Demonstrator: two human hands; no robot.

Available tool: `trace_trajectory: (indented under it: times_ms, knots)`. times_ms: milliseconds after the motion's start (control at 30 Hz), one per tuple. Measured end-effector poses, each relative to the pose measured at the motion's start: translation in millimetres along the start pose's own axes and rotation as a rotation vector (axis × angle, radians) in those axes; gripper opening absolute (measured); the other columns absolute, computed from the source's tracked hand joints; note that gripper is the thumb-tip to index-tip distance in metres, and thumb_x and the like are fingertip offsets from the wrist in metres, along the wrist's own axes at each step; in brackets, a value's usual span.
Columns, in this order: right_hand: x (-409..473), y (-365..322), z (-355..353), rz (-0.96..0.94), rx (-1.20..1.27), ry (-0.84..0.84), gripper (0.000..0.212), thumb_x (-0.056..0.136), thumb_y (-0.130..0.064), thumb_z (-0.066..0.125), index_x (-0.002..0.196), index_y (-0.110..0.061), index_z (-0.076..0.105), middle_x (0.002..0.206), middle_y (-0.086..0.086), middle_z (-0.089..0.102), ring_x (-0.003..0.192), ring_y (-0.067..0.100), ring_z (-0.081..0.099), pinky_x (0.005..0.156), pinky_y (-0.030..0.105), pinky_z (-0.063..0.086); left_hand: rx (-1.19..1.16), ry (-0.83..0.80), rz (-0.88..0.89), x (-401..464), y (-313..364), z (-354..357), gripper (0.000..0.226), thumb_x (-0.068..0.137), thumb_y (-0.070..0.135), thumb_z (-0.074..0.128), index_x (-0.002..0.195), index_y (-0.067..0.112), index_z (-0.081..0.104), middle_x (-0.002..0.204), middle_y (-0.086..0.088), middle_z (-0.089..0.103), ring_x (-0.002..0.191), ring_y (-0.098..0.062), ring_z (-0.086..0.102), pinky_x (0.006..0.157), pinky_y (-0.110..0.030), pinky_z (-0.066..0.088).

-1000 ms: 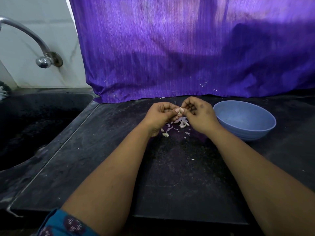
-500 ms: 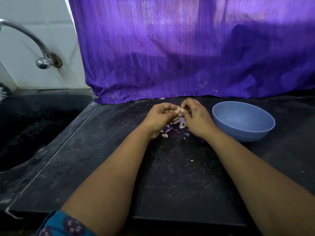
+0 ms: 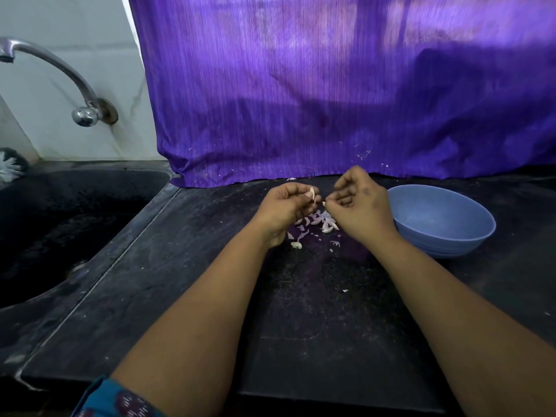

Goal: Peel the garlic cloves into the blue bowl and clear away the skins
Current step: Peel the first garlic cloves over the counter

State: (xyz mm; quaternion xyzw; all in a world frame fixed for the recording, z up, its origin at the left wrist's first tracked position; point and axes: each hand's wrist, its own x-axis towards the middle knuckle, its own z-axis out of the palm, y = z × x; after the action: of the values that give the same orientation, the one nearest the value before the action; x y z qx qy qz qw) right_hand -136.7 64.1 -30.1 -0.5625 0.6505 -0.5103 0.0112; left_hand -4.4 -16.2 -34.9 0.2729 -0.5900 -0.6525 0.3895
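At the near edge of the dark stone counter (image 3: 301, 341) a patterned teal sleeve (image 3: 120, 400) shows at the left forearm, and both bare forearms reach forward over a broad stretch of speckled slab. Left of them the counter steps down along a straight lip to the black sink (image 3: 60, 224), whose curved rim cuts in from that side. Farther on, a small heap of pale garlic skins (image 3: 319, 222) lies on the counter between the wrists, with a few loose flakes strewn nearer. Above it the left hand (image 3: 284, 207) pinches a garlic clove (image 3: 312, 194) in curled fingertips, and the right hand (image 3: 359, 206), a small gap away, has its fingers curled with thumb and forefinger nipping a tiny pale scrap, too small to tell what. Just right of that hand, apart from it, the blue bowl (image 3: 451, 242) sits upright. Behind, a purple cloth (image 3: 331, 100) hangs to the counter's back edge, and a metal tap (image 3: 60, 79) arches from the tiled wall.
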Motion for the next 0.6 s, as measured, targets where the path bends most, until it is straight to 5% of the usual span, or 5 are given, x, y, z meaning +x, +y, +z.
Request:
trace_trajectory:
  times_ms: [233,600]
  knots:
    - [1.0,5.1,6.3,-0.002,0.092,-0.013,0.026,0.083,-0.021,0.074,0.103,-0.025,0.058,0.075,-0.013,0.067,0.066,-0.006,0.064,0.062,0.006,0.049,-0.014,-0.002,0.049,1.0,-4.3,3.0,0.013,0.089,0.000,0.062,0.099,0.004,0.069,0.095,-0.009,0.070,0.091,-0.017,0.067,0.082,-0.023,0.054]
    - [-2.2,0.7,3.4,-0.006,0.073,0.027,0.038,0.078,-0.021,0.077,0.100,-0.026,0.046,0.069,-0.015,0.065,0.063,-0.005,0.062,0.057,0.007,0.047,0.109,0.021,0.102,-1.6,-5.1,4.1,0.016,0.083,0.000,0.069,0.099,0.000,0.070,0.091,-0.013,0.072,0.085,-0.017,0.069,0.080,-0.024,0.056]
